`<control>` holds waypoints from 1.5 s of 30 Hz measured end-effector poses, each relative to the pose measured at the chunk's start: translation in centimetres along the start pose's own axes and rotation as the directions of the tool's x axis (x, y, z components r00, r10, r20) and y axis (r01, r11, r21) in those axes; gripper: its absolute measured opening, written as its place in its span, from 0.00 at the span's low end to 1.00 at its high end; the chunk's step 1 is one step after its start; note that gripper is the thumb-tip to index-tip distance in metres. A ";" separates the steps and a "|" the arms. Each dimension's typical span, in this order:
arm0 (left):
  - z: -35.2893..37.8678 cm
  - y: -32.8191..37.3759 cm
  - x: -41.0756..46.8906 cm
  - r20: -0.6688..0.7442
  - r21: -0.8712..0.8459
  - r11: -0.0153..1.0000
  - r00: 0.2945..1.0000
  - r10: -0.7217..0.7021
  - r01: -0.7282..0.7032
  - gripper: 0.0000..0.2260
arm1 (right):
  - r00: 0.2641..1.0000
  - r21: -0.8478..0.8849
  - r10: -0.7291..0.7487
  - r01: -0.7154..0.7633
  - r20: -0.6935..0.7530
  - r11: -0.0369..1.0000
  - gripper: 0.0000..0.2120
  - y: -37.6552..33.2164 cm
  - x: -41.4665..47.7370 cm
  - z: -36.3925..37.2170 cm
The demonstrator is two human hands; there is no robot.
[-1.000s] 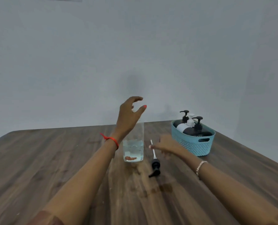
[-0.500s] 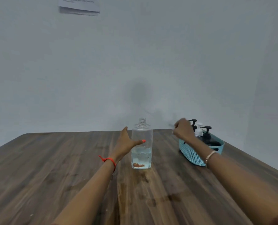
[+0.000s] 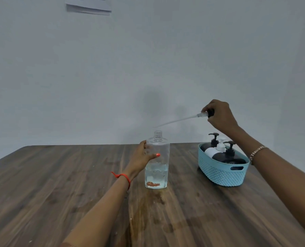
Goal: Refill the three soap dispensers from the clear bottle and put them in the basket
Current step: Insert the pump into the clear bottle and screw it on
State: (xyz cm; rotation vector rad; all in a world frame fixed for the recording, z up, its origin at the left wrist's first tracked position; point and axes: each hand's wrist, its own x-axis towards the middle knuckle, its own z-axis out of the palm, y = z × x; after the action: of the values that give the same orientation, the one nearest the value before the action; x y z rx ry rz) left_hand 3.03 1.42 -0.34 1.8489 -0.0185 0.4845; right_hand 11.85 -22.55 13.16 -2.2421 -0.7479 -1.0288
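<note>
Nearest me, the dark wood-grain table [image 3: 41, 202] shows a wet-looking smear in front of the bottle. The person's left forearm reaches across it, a red thread bracelet [image 3: 123, 177] at the wrist, and the left hand [image 3: 142, 157] wraps the upper body of the tall clear plastic bottle [image 3: 157, 163], thumb across the front and fingers round the back, closed on it. The bottle stands upright on the table, its threaded neck uncapped, clear liquid filling roughly its lower third and a reddish patch at the bottom. To its right, well apart, sits the light blue perforated plastic basket [image 3: 221, 172], holding three pump dispensers: two black ones [image 3: 230, 157] and a white one [image 3: 213, 151] between them. Above the basket the right hand [image 3: 219, 115], a beaded bracelet [image 3: 256, 152] on its wrist, is curled tight around the black pump head with its long translucent dip tube [image 3: 180, 120]; the tube slants down leftward, its tip above the bottle's neck and not in it. Behind is a plain grey wall with a white paper sheet [image 3: 88, 5] high up.
</note>
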 end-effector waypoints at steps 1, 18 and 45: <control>0.0 0.0 0.1 0.003 -0.007 1.000 1.000 0.003 -0.003 0.27 | 1.000 -0.005 0.000 0.000 -0.004 1.000 0.17 0.1 -0.1 -0.1; -3.5 -0.3 -0.7 -0.011 -0.062 0.998 1.000 -0.016 0.015 0.24 | 0.986 -0.099 -0.160 0.155 -0.046 0.983 0.18 -2.5 0.8 1.4; -4.5 -0.8 -1.4 -0.042 -0.071 0.997 0.999 0.007 -0.010 0.26 | 0.596 -0.333 -0.798 0.773 0.087 0.540 0.21 -12.0 2.2 2.5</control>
State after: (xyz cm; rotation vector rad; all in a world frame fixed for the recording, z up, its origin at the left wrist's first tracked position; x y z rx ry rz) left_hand 0.48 5.53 -0.46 1.7689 -0.0152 0.5219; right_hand 6.13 -12.01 16.51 -2.0938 -1.7732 -1.7633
